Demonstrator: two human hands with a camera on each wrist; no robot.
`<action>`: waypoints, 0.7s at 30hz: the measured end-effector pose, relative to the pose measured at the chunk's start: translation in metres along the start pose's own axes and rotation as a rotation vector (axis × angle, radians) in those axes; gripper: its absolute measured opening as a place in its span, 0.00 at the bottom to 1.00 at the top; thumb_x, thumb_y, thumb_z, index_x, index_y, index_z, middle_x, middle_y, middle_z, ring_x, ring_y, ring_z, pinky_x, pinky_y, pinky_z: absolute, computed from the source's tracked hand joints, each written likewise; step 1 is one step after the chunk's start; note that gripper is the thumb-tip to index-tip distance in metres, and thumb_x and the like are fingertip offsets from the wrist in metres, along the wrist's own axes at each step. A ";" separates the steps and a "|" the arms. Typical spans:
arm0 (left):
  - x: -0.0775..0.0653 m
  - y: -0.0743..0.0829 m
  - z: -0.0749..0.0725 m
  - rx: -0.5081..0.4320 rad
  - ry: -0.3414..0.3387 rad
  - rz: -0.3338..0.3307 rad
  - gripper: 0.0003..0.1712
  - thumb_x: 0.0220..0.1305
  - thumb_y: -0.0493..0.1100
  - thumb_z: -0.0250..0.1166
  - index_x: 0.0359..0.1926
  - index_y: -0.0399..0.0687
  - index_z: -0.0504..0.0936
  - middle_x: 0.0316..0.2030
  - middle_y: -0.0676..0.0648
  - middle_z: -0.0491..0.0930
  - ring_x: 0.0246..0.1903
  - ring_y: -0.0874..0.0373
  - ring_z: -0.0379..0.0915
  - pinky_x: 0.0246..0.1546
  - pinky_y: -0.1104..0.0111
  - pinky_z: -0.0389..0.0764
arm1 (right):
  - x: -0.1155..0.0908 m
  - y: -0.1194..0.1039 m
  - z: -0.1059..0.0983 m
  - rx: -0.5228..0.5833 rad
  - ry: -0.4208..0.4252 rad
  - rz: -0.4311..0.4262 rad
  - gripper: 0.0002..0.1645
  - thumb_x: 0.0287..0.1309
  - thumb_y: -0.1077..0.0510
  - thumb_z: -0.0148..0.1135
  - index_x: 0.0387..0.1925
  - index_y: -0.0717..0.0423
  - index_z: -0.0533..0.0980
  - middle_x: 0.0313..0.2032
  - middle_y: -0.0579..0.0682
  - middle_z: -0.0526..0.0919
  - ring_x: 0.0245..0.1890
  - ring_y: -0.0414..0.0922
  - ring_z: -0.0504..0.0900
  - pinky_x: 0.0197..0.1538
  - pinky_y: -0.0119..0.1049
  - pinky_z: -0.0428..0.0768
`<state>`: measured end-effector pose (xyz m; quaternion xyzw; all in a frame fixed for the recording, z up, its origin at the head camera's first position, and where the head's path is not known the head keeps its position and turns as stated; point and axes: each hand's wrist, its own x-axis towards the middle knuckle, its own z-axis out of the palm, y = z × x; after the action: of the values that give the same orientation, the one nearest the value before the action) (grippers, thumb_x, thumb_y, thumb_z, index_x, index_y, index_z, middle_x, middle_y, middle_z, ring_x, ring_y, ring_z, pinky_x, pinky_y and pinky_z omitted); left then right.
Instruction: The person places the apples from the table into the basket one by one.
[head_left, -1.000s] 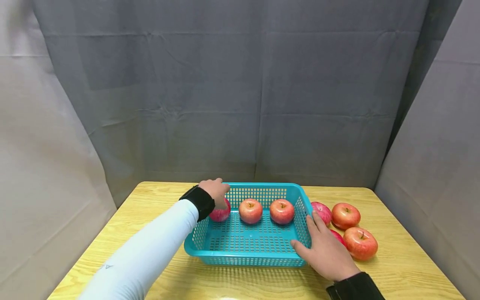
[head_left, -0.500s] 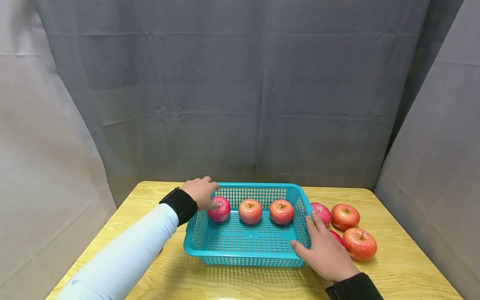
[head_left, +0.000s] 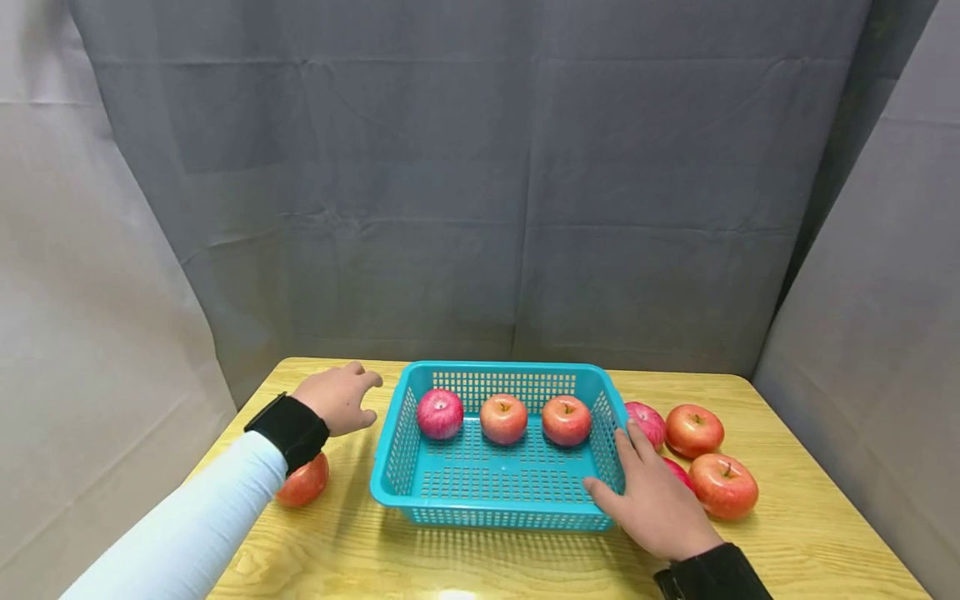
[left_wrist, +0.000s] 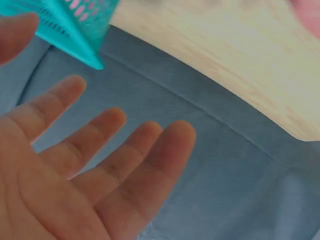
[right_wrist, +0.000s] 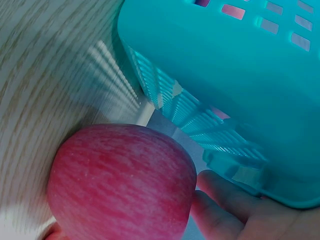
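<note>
A turquoise plastic basket (head_left: 498, 517) stands on the table, with a dark pink apple (head_left: 440, 414) and two orange-red apples (head_left: 503, 419) (head_left: 566, 420) in a row inside. Left of the basket, my left hand (head_left: 337, 400) hovers over the table with nothing in it; its fingers look loosely extended in the left wrist view. My right hand (head_left: 656, 504) rests along the basket's right rim, thumb over the inside and fingers outside. In the right wrist view its fingertips (right_wrist: 220, 200) lie between the basket and a dark pink apple (right_wrist: 122, 182), seemingly touching that apple.
Several apples lie right of the basket, among them two orange-red ones (head_left: 693, 431) (head_left: 723, 486). Another apple (head_left: 303, 481) sits at the left, partly behind my left wrist. Grey cloth (head_left: 480, 208) hangs behind the wooden table (head_left: 465, 567).
My left hand has moved left, off the dark pink apple and out over the table beside the basket. An apple at the left has come into sight. The right hand stays put.
</note>
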<state>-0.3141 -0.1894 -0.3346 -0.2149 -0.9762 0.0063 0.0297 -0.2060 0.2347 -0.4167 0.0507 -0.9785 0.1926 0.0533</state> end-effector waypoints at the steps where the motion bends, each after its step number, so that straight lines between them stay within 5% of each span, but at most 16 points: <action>1: -0.002 -0.003 0.002 0.002 -0.002 -0.004 0.27 0.59 0.48 0.69 0.59 0.45 0.81 0.50 0.40 0.79 0.41 0.45 0.80 0.42 0.50 0.83 | 0.000 0.000 0.000 0.000 0.000 -0.001 0.66 0.60 0.19 0.48 0.75 0.70 0.55 0.76 0.68 0.49 0.68 0.68 0.65 0.57 0.66 0.74; 21: -0.037 -0.045 0.060 0.040 -0.160 -0.130 0.24 0.51 0.55 0.75 0.45 0.45 0.86 0.37 0.45 0.83 0.35 0.47 0.80 0.36 0.48 0.81 | -0.003 0.000 0.001 -0.016 0.054 -0.042 0.62 0.63 0.22 0.50 0.74 0.71 0.57 0.75 0.69 0.53 0.66 0.68 0.68 0.57 0.64 0.75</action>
<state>-0.3029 -0.2457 -0.3951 -0.1493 -0.9870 0.0411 -0.0437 -0.2026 0.2342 -0.4177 0.0656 -0.9770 0.1848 0.0840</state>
